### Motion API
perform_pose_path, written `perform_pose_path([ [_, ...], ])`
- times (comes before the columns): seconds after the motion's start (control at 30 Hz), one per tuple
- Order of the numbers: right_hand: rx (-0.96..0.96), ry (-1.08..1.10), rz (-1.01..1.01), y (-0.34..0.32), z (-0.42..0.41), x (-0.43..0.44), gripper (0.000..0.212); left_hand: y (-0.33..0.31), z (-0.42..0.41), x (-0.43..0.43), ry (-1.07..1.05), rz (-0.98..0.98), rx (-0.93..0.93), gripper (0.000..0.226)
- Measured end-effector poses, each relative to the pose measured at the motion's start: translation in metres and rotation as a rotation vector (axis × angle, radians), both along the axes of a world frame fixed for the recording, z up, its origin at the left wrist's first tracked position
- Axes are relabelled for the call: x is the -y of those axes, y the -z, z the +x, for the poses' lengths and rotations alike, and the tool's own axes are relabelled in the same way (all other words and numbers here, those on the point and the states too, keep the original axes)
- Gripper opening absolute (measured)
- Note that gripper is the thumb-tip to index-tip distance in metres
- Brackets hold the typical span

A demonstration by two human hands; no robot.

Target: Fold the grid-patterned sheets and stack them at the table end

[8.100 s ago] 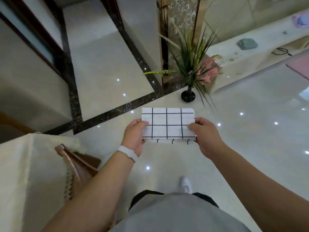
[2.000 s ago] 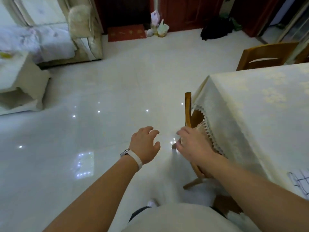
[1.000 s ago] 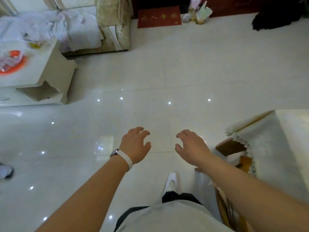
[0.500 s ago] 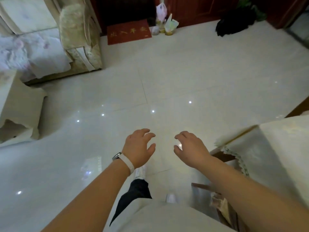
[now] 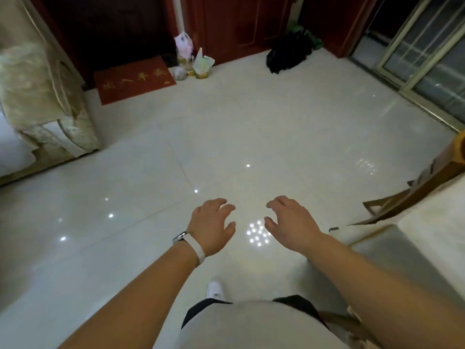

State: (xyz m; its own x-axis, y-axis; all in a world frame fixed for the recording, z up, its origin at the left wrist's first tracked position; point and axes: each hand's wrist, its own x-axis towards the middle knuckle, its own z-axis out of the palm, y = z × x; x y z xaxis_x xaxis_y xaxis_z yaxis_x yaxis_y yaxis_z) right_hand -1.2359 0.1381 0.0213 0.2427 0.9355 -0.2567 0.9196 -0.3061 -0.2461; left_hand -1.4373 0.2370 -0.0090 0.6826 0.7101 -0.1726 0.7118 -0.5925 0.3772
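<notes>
No grid-patterned sheet shows in the head view. My left hand [image 5: 212,224], with a white band on its wrist, hangs in front of me over the glossy floor, fingers loosely curled and holding nothing. My right hand [image 5: 292,222] floats beside it at the same height, also loosely curled and empty. The two hands are a short gap apart. The table [image 5: 425,248], covered with a cream cloth, fills the right edge, to the right of my right arm.
A wooden chair [image 5: 412,195] is tucked at the table's far corner. A cream sofa [image 5: 45,102] stands at the left. A red doormat [image 5: 134,80], plastic bags [image 5: 193,61] and a black bag [image 5: 289,52] lie by the dark doors. A sliding glass door [image 5: 427,59] is at far right.
Earlier both hands held a folded grid sheet; they have been empty for the last 2 s. The view has swung right and up, the table corner sliding toward the right edge.
</notes>
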Motion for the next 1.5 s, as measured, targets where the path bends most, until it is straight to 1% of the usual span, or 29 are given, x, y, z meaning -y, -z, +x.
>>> perform_pose_path([
  [0.17, 0.010, 0.085, -0.002, -0.001, 0.013, -0.027, 0.044, -0.005, 0.029, -0.060, 0.036, 0.011, 0.017, 0.047],
  [0.37, -0.029, 0.244, 0.010, 0.007, 0.066, -0.057, 0.044, -0.004, 0.092, -0.115, 0.132, 0.026, 0.020, 0.046],
  [0.6, -0.111, 0.361, -0.019, 0.035, 0.162, -0.107, 0.045, -0.003, 0.198, -0.178, 0.214, 0.024, -0.067, 0.045],
  [0.77, -0.139, 0.419, -0.094, 0.041, 0.252, -0.128, 0.047, -0.016, 0.295, -0.215, 0.289, 0.021, -0.133, 0.045],
  [1.0, -0.064, 0.449, -0.055, 0.021, 0.362, -0.156, 0.047, -0.037, 0.413, -0.251, 0.380, 0.096, -0.098, 0.046],
  [1.17, -0.012, 0.488, 0.001, 0.009, 0.405, -0.174, 0.047, -0.037, 0.471, -0.272, 0.474, 0.112, -0.093, 0.048],
  [1.4, 0.040, 0.529, -0.005, 0.015, 0.453, -0.213, 0.049, -0.021, 0.535, -0.316, 0.614, 0.127, -0.044, 0.050],
  [1.5, 0.096, 0.537, -0.003, 0.016, 0.481, -0.243, 0.048, -0.013, 0.569, -0.348, 0.689, 0.162, -0.015, 0.053],
])
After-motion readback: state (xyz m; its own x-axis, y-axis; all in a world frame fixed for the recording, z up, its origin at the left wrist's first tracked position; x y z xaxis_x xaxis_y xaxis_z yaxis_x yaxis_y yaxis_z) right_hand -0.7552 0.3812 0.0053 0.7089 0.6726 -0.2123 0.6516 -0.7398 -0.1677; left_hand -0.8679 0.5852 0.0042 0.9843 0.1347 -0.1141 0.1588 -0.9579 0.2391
